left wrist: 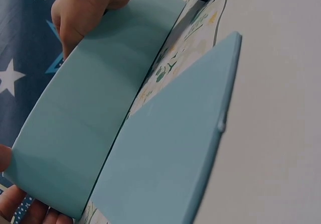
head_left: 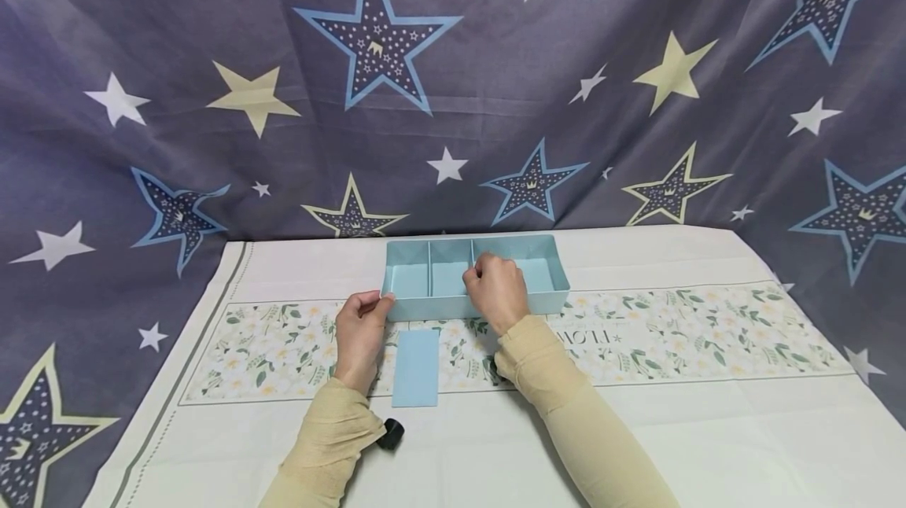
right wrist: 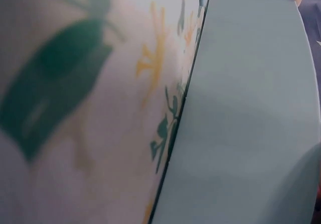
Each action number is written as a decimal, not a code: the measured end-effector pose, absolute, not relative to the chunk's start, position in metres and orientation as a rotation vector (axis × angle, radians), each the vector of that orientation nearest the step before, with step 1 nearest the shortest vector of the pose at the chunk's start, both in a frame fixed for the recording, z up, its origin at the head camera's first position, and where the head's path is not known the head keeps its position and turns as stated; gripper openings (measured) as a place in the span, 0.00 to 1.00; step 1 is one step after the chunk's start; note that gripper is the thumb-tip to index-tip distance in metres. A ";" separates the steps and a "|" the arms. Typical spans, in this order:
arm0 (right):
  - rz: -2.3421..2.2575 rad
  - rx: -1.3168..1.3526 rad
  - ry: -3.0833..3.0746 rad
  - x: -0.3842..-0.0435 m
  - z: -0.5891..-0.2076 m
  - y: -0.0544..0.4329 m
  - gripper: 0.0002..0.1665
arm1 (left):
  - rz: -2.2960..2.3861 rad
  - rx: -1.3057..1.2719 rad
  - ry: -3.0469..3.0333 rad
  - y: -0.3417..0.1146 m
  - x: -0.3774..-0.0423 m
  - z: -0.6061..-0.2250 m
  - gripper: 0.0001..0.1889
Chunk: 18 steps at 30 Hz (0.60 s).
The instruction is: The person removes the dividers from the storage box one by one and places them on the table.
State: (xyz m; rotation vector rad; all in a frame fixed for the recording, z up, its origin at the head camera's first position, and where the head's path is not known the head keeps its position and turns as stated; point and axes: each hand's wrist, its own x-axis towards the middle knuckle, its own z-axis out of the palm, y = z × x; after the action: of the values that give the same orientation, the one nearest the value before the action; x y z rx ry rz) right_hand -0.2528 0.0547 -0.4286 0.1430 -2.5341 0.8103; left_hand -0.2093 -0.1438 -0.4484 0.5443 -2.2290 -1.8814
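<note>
A light blue organizer box (head_left: 453, 307) with thin dividers (head_left: 429, 268) stands on the table. My left hand (head_left: 361, 335) holds its near left corner, the thumb at the rim and fingers against the end wall, as the left wrist view shows too. My right hand (head_left: 498, 292) reaches over the front wall with curled fingers at the divider between the middle and right compartments. The hand hides the lower part of that divider and its own fingertips. A loose light blue panel (head_left: 415, 369) lies flat in front of the box, large in the left wrist view (left wrist: 165, 138).
Under the box runs a floral printed band (head_left: 672, 339) on the white tablecloth (head_left: 708, 437). A small black object (head_left: 391, 434) shows beside the left sleeve. Behind the table hangs a dark curtain (head_left: 495, 107) with stars.
</note>
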 end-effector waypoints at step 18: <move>0.836 0.158 -2.500 -0.252 -0.428 0.055 0.21 | -1.886 0.554 -2.227 -0.144 -0.209 -0.448 0.17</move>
State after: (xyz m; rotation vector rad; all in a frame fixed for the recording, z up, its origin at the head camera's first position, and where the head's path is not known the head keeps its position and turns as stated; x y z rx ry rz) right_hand -0.2522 0.0552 -0.4280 0.1579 -2.4999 0.8363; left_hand -0.2090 -0.1438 -0.4479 0.5538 -2.2272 -1.8864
